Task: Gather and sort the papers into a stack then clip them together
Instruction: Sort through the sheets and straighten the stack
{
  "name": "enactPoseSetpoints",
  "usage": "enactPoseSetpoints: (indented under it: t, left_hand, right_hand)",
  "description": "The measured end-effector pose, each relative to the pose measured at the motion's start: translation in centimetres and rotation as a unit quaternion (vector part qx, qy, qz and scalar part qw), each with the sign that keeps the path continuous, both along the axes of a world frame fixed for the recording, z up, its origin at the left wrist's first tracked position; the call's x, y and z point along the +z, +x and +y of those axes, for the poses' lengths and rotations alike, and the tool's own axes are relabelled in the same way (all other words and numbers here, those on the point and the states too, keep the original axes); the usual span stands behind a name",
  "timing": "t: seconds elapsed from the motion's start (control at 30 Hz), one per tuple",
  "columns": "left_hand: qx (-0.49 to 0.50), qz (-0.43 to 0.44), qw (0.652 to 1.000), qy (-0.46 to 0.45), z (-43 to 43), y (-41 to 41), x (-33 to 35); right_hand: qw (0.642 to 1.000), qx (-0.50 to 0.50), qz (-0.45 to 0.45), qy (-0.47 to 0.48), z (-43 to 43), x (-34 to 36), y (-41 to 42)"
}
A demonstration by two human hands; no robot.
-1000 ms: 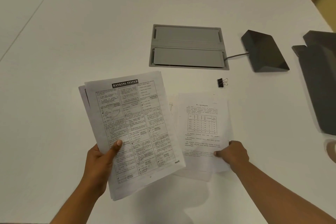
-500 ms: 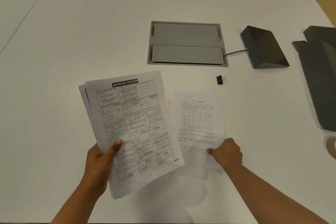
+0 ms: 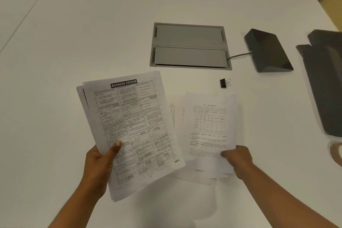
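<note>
My left hand (image 3: 100,164) grips a stack of printed papers (image 3: 133,127) by its lower left edge, thumb on top; the top sheet is headed "BANKING SYSTEM" and the stack is tilted above the white table (image 3: 92,24). My right hand (image 3: 237,161) pinches the lower right corner of a second bunch of sheets (image 3: 209,131), whose top page shows a small table and text. The two bunches overlap slightly in the middle. A black binder clip (image 3: 224,83) lies on the table just beyond the right-hand sheets.
A grey cable hatch (image 3: 190,46) is set in the table behind the papers. A dark wedge-shaped box (image 3: 268,51) with a cable sits to its right. A dark grey object (image 3: 327,79) lies along the right edge, with a pale round thing (image 3: 335,152) below it.
My right hand has pulled its sheets back to the right and lifted them slightly, after sliding them left half a second ago. The left-hand stack has stayed still.
</note>
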State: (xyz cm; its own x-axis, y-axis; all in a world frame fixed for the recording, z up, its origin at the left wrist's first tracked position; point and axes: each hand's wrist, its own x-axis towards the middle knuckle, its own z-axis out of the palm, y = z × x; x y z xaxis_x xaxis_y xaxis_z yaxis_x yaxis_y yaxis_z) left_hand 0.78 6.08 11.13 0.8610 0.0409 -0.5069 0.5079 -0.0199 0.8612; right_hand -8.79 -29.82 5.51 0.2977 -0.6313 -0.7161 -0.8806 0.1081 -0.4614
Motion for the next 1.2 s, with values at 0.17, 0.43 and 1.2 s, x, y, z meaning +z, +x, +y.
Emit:
enactPoseSetpoints:
  t: [0.17,0.43,1.2]
  left_hand:
    - [0.006,0.0,1.0,0.001,0.1,0.2,-0.1]
    - [0.001,-0.002,1.0,0.01,0.4,0.4,-0.2]
    - [-0.076,0.007,0.991,-0.112,-6.7,1.5,4.2]
  right_hand:
    - [0.994,-0.061,-0.082,0.024,-1.9,1.3,-0.9]
    - [0.964,-0.112,-0.229,0.075,-2.5,3.3,-2.0]
    - [0.91,0.168,-0.321,0.2,4.2,8.7,1.5]
